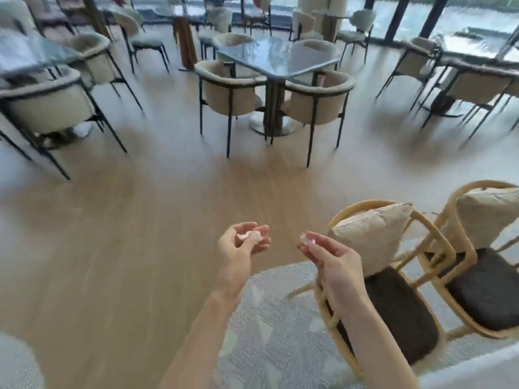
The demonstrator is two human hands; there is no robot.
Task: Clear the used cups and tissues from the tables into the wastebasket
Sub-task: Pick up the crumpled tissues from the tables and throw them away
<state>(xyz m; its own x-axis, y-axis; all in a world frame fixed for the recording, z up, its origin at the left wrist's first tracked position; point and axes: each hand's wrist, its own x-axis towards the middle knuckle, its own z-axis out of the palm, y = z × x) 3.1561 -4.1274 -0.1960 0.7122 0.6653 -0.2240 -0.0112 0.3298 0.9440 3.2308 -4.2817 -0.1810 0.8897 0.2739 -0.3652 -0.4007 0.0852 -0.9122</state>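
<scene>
1. Left hand (241, 242): palm up, fingers curled, pinching a small crumpled tissue (249, 235) between thumb and fingertips. It is held in the air over the wood floor (140, 234).
2. Right hand (328, 254): fingers curled in, with a second tissue scrap (306, 239) nipped at the fingertips. The frame is motion-blurred, so this is probably a tissue wad too, but I can't rule out some other small bit of litter.
3. The hands are near each other but apart, not touching. Both are raised in front of the body and neither rests on anything.
4. Around them: the edge of a grey patterned rug (280, 332) lies under the forearms. Two rattan chairs (393, 276) with cushions stand just to the right.
5. Further out: a grey table (278, 58) ringed by cream armchairs stands well ahead across the floor. Its top looks bare from here. More tables sit to the left and right, too smeared to check for cups.
6. Step in hand, my read: the carry phase. Tissues are collected and in transit to the wastebasket.
7. No wastebasket or cups are visible in this view.
8. The next move calls for finding the bin first. Then bring both hands over its mouth and let go. Light paper drifts, so drop from low over the opening.
</scene>
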